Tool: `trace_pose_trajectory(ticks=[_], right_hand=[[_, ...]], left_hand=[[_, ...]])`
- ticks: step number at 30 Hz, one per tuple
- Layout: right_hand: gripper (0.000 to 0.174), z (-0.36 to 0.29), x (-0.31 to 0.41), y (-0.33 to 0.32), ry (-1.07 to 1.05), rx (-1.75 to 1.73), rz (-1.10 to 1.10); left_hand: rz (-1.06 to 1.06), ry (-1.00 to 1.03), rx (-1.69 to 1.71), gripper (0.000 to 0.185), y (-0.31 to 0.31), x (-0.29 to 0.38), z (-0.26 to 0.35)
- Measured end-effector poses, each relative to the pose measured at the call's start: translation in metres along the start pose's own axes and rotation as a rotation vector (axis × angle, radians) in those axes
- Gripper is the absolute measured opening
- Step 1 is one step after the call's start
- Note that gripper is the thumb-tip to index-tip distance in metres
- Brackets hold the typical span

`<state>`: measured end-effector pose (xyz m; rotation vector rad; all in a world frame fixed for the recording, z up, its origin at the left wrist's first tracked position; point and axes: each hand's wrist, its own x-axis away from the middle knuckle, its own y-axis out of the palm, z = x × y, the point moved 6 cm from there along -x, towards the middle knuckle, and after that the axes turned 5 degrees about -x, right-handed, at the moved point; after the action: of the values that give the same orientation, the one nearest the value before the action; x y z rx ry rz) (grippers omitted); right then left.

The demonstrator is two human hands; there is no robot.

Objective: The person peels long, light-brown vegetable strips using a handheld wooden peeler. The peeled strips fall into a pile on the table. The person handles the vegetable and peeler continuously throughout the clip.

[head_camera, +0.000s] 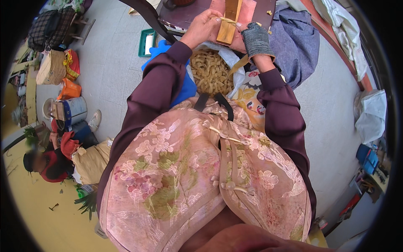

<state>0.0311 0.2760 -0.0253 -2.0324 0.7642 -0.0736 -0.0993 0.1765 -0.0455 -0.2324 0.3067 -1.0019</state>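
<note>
Pinched at one end by the bare fingers of my left hand is a pale yellow twisted strand; its material is too small to tell. The thumb and fingers of my right hand, in a grey knitted fingerless glove, hold the other end. The strand crosses just over a narrow wooden block. That block lies on a pink cloth on a dark purple chair seat. Below my hands stands a white sack full of short tan strips.
Blue-grey fabric drapes at the chair's right. Left of it are blue material and a green tray holding a white roll. A person sits at far left near a metal bucket. A white plastic bag stands at right.
</note>
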Motion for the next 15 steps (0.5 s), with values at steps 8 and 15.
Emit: trace_pose_trajectory(ticks=[8,15], right_hand=[[0.039,0.031,-0.026,0.027,-0.147,0.272,0.079],[0.039,0.063,0.005,0.050,0.194,0.129,-0.024]], left_hand=[[-0.005,-0.044,-0.298,0.026,0.002,-0.025,-0.020],[0.000,-0.039,-0.780,0.032,0.004,0.021,-0.007]])
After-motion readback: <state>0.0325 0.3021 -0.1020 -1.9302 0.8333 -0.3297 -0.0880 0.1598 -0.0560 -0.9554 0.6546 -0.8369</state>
